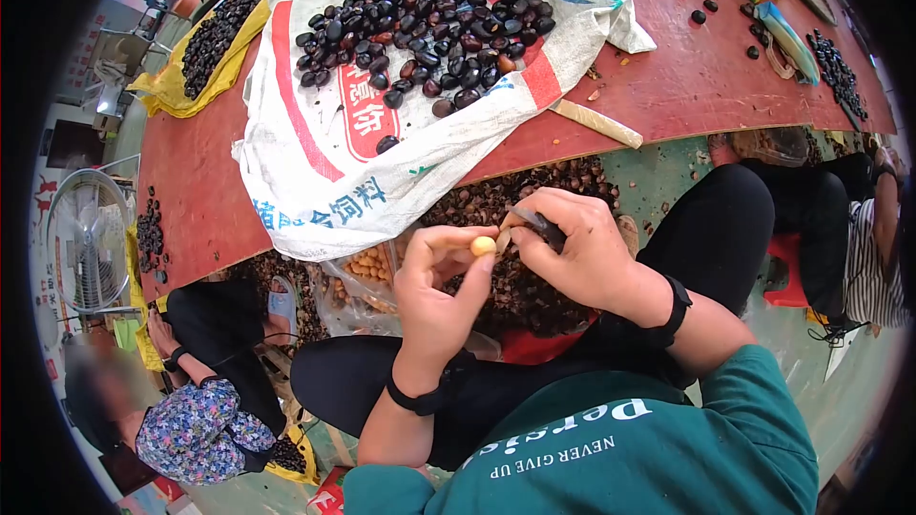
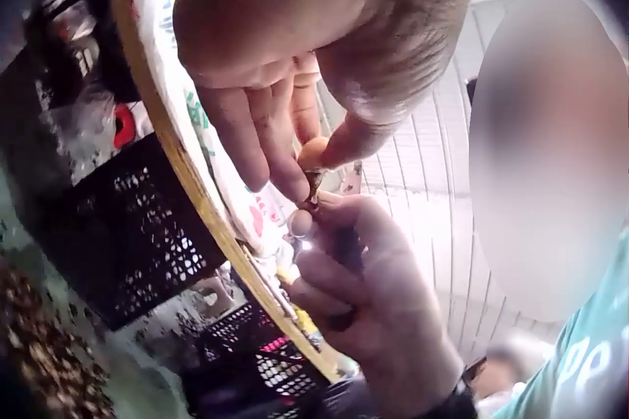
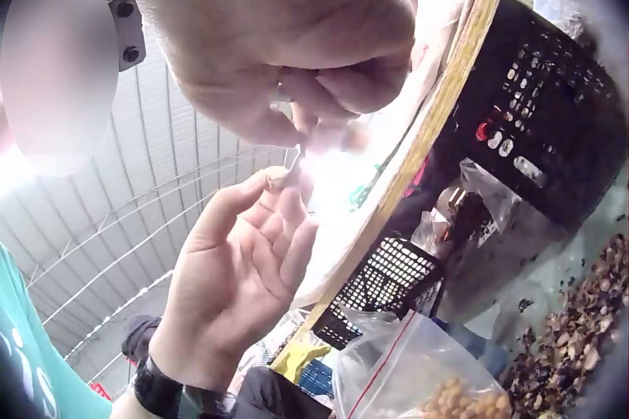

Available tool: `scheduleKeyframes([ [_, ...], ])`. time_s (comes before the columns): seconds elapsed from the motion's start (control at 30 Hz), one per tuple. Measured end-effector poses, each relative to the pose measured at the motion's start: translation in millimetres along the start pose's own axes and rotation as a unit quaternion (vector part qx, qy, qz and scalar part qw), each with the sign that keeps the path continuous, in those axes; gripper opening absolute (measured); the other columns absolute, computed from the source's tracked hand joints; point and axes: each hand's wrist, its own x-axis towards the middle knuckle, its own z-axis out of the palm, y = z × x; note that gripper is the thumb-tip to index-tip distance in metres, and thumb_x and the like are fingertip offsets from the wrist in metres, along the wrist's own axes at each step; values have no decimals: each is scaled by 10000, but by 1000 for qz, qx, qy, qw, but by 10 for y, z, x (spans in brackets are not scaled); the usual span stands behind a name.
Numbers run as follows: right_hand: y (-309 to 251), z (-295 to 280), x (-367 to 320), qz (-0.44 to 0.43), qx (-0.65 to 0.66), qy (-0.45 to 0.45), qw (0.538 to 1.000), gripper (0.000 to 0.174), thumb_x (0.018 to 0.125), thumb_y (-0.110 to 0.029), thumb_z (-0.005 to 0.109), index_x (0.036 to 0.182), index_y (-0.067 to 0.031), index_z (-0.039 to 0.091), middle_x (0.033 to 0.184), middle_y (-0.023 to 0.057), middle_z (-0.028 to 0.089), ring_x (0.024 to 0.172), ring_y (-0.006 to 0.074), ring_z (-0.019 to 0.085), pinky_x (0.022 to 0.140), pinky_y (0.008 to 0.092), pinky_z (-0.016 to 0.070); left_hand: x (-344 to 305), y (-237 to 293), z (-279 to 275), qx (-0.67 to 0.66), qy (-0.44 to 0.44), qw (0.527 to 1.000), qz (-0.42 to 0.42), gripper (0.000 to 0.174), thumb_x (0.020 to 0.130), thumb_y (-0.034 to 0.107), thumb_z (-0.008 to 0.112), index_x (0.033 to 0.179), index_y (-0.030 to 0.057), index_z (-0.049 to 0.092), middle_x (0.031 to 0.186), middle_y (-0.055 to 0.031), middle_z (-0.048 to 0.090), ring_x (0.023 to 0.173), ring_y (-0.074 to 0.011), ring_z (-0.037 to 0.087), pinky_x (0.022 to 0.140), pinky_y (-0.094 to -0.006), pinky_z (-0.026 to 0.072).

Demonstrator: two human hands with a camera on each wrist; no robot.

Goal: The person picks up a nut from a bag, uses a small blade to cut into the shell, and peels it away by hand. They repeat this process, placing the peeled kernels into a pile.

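I have one pale yellow kernel (image 1: 484,246) up in the air, just off the near edge of the red bench (image 1: 191,181), above the heap of dark shell scraps (image 1: 534,300) below. On my head feed, the left hand (image 1: 431,286) pinches it between thumb and forefinger, a narrow grip. The right hand (image 1: 584,246) is curled round a thin, dark-backed tool (image 1: 544,229), which I take for a small knife, though the fingers hide much of it.

I read the step in hand as cleaning the last skin or shell off this kernel. A pale sliver lies between it and the right fingertips; whether that is peel or blade I can't tell. The next move, in my judgement, calls for a steady left pinch, a slight turn of the kernel and a short, light stroke kept clear of the left thumb.

The kernel looks nearly round from here, so I can't settle its long axis. Its outer side faces the right hand.

Dark nuts (image 1: 429,29) lie on a white sack (image 1: 453,148) that droops over the bench's near edge; a clear bag (image 3: 393,370) of yellow kernels sits below that edge.
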Motion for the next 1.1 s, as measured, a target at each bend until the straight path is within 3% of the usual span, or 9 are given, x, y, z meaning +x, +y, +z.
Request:
scheduleKeyframes([
  [0.17,-42,4,-4,-36,-31,25,999,129,806,-74,688,910,-22,632,837,152,640,755,363,654,633,411,527,64,10,-120,-315,27,934,-166,198,1004,87,564,1193,33,547,1173,-176,675,900,-157,716,825,-287,616],
  [0.3,-95,-56,-30,-3,-71,-48,996,138,812,-88,708,898,-27,619,805,140,607,740,361,642,627,408,518,49,-70,-285,-370,13,904,-212,180,1013,131,570,1178,59,568,1125,-147,688,861,-130,709,779,-266,615],
  [0.4,-86,-14,-15,-11,-47,-24,999,154,815,-102,723,883,-28,606,808,131,590,720,358,633,613,412,508,-57,-193,-431,-358,28,893,-269,179,1011,153,587,1169,69,581,1086,-119,701,835,-118,702,726,-237,603],
  [0.53,-101,33,32,-8,-28,-8,1000,128,824,-53,700,898,-28,599,857,133,594,755,345,636,649,399,503,-225,-591,-663,-373,113,856,-341,225,1007,250,621,1144,73,600,1020,-66,710,781,-91,679,683,-218,591],
  [0.7,-150,125,41,-11,-11,-44,999,114,845,-50,695,906,-17,603,853,136,596,749,351,631,657,398,500,-168,-765,-904,-445,308,780,-314,401,1034,439,521,1168,68,589,1144,-71,669,851,-95,674,678,-204,588],
  [0.8,-141,126,80,-13,-20,-30,999,127,859,-79,711,885,-10,608,828,142,593,734,356,626,647,399,493,-215,-782,-779,-436,239,802,-331,377,1039,413,515,1162,65,590,1114,-66,679,862,-100,680,678,-203,588],
  [0.87,-115,20,137,0,-53,-10,999,147,867,-99,720,862,-3,608,806,147,589,720,356,620,639,399,485,-177,-567,-604,-366,157,853,-336,203,1013,260,600,1113,85,612,1027,-32,690,811,-100,671,666,-202,582],
  [1.0,66,-336,334,11,-116,90,989,165,880,-114,716,849,6,608,770,154,574,668,336,566,614,395,443,166,244,-289,-155,44,971,-175,150,949,120,698,1067,80,614,896,18,644,745,-55,628,666,-195,543],
  [1.1,177,-516,404,-1,-218,147,965,161,895,-163,693,1017,-67,648,907,106,625,773,339,650,663,412,507,670,500,-305,106,18,994,-25,138,956,120,667,1056,40,616,925,-26,666,767,-87,637,673,-241,518],
])
